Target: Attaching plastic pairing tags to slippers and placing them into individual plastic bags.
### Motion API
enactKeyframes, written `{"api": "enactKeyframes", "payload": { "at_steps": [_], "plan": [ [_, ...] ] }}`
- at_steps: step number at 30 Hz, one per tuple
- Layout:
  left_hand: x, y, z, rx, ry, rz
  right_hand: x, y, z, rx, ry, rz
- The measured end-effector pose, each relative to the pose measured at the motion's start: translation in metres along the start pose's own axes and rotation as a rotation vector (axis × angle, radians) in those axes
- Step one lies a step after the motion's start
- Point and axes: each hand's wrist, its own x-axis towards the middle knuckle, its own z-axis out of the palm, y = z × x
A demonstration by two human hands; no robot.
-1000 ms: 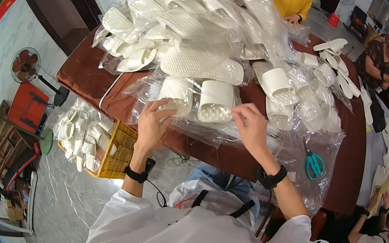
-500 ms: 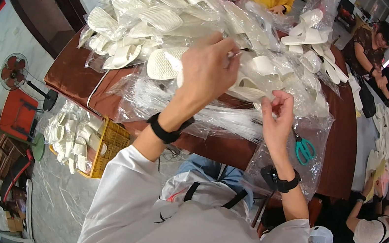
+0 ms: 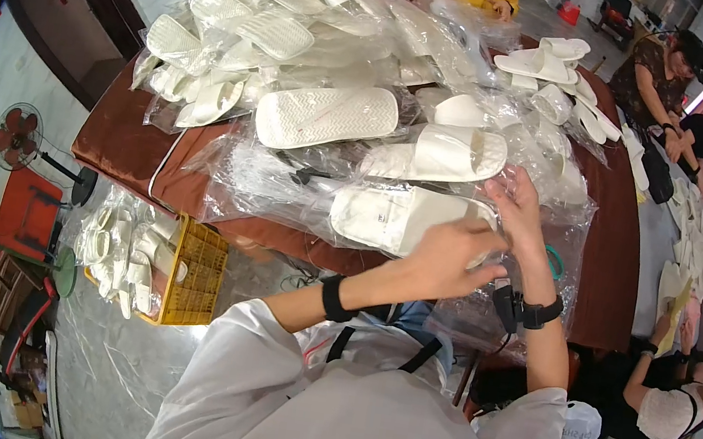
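Observation:
A white slipper (image 3: 375,214) lies sole down nearest me, with clear plastic around it. My left hand (image 3: 453,253) is over its toe end, fingers bent and thumb held apart. Close by, my right hand (image 3: 521,215) has its fingers spread beside the toe. Whether either touches the plastic film cannot be made out. Just beyond lies another bagged slipper (image 3: 459,156), and a third slipper (image 3: 327,117) shows its patterned sole. Under the near slipper is a clear bag of thin white strips (image 3: 257,177).
Bagged slippers are heaped on the brown-covered table (image 3: 616,284). Teal-handled scissors (image 3: 555,262) lie partly hidden behind my right wrist. A yellow crate (image 3: 198,274) with bagged slippers stands on the floor at left, near a fan (image 3: 19,137). Several people work at right; a yellow-sleeved person is across the table.
My left hand has come down and right, from above the slippers to the near slipper's toe. That slipper now lies over the strips. My right hand has shifted slightly.

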Motion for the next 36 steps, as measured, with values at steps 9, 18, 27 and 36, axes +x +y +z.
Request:
{"api": "enactKeyframes", "payload": {
  "at_steps": [9, 18, 27, 36],
  "plan": [
    [0.085, -0.083, -0.128, 0.055, 0.184, -0.254, 0.031, -0.064, -0.016, -0.185, -0.143, -0.363],
    [0.15, -0.114, -0.118, -0.711, -0.4, -0.513, 0.04, -0.092, -0.022, -0.163, -0.261, -0.363],
    [0.159, -0.107, -0.14, -0.604, -0.026, -0.34, 0.05, -0.046, -0.084, -0.4, 0.236, -0.298],
    [0.154, -0.105, -0.169, -0.736, 0.056, -0.175, 0.038, -0.032, -0.067, -0.01, 0.028, 0.193]
  ]
}}
